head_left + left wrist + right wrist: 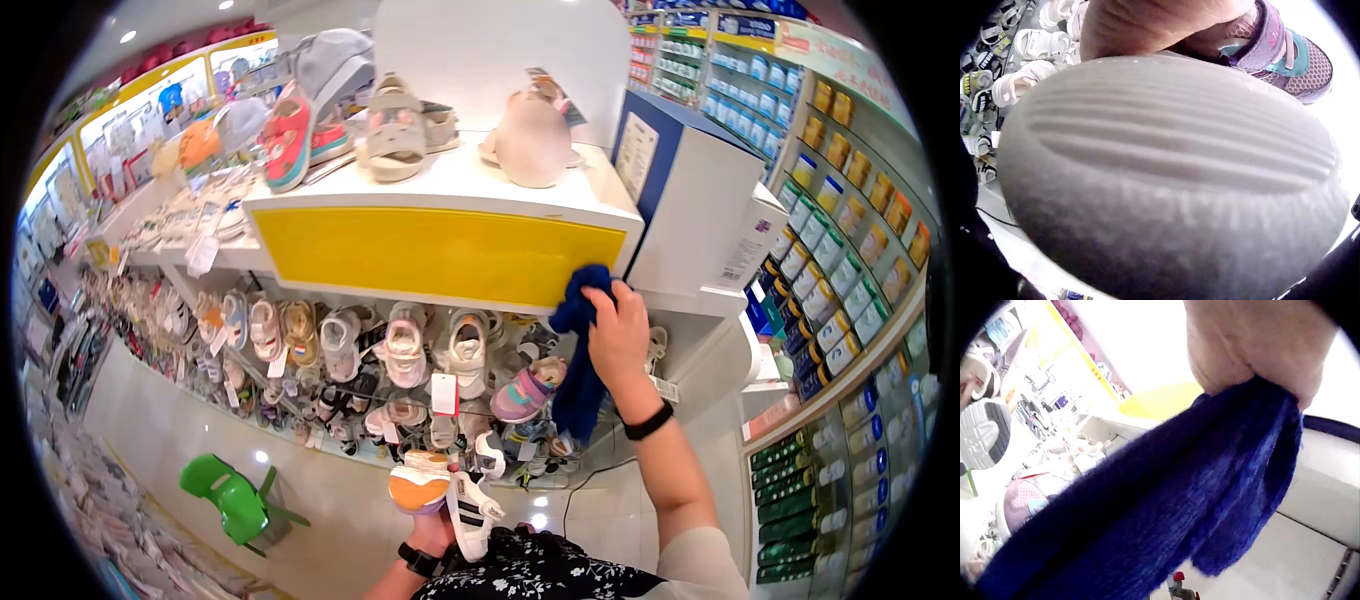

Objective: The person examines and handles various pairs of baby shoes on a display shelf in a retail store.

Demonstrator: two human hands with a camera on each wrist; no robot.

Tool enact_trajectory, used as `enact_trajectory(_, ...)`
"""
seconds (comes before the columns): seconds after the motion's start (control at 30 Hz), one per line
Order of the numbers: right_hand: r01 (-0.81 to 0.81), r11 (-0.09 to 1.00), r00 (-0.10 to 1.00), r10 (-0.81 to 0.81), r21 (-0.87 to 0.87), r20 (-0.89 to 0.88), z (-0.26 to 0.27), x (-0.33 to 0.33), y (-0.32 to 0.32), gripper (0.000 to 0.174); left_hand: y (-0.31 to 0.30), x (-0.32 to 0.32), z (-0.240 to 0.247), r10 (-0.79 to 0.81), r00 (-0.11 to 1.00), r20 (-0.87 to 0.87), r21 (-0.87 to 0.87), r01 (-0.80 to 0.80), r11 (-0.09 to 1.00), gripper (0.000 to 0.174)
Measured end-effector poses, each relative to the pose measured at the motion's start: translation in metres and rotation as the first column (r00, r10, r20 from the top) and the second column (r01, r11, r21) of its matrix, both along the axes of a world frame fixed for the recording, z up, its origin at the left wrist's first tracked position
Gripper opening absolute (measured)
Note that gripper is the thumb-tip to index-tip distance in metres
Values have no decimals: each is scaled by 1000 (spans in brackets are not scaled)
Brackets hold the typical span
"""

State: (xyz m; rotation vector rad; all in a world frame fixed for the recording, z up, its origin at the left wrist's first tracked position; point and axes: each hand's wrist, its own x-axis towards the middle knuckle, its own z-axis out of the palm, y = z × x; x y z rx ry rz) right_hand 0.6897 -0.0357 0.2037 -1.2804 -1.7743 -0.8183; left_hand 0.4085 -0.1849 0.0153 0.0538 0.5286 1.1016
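Note:
My left hand (432, 532) grips a pair of small shoes low in front of my body. One shoe (420, 483) shows its orange and white sole; the other, a white shoe (470, 517) with dark stripes, hangs beside it. A ribbed pale sole (1179, 144) fills the left wrist view, below part of the hand (1154, 25). Up at the right end of a yellow panel (430, 250), my right hand (622, 345) holds a dark blue cloth (580, 385). The cloth's long end hangs down beside a purple shoe (528, 392) on the rack.
Several children's shoes stand on the white display top (470, 180) and on shelves below it. A blue and white box (690, 190) stands at the right end. Behind me to the left is a green chair (235, 500); shelves of tins (825, 250) line the right side.

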Motion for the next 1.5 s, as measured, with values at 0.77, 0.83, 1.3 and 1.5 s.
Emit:
enact_trajectory(0.77,-128,989,868,72,81,491,116,-228,70,12,-44,-112,-29,381,906,182,-17,-385,923,45)
enact_trajectory(0.83,-242,970,790,211,-23,575,118,-240,71,9,-50,-118,-15,406,887,221,3,-417,909,46)
enact_trajectory(1.3,-74,975,486,218,-208,847,53,-159,39,10,-53,-125,-30,400,879,262,-24,-408,913,44)
enact_trajectory(1.5,86,964,488,180,-252,854,33,-103,12,11,-46,-112,-24,308,929,205,-14,-311,950,45)
